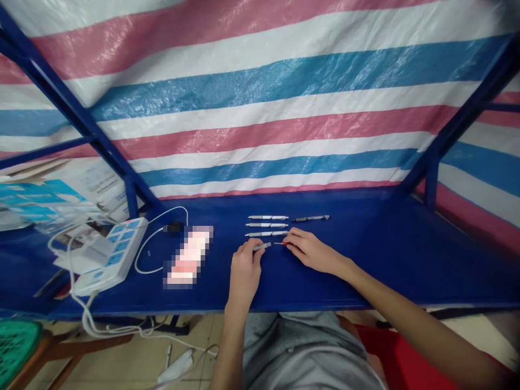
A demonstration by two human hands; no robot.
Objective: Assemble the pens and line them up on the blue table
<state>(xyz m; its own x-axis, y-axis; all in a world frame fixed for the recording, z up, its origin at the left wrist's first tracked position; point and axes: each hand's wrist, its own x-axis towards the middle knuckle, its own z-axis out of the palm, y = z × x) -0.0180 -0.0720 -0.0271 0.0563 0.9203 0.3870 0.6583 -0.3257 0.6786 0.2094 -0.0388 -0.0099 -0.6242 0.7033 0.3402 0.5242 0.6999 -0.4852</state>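
Note:
My left hand (245, 271) is closed on a short grey pen barrel piece (262, 247), held just above the blue table. A thin refill with a red part (281, 244) is pinched in my right hand (312, 251), its narrow end facing the barrel piece across a small gap. Beyond my hands, three white-and-grey pens lie side by side: a far one (268, 218), a middle one (267, 225) and a near one (264, 234), whose right end is close to my right fingers. To their right lies a dark, partly clear pen (311, 218).
On the left are a blurred-out phone-like object (189, 254), a white power strip (116, 252) and loose white cables (140, 260). Papers and packets (81, 189) are piled farther left. A striped plastic sheet (264, 108) hangs behind the blue table (385, 260), between blue metal posts (434, 146).

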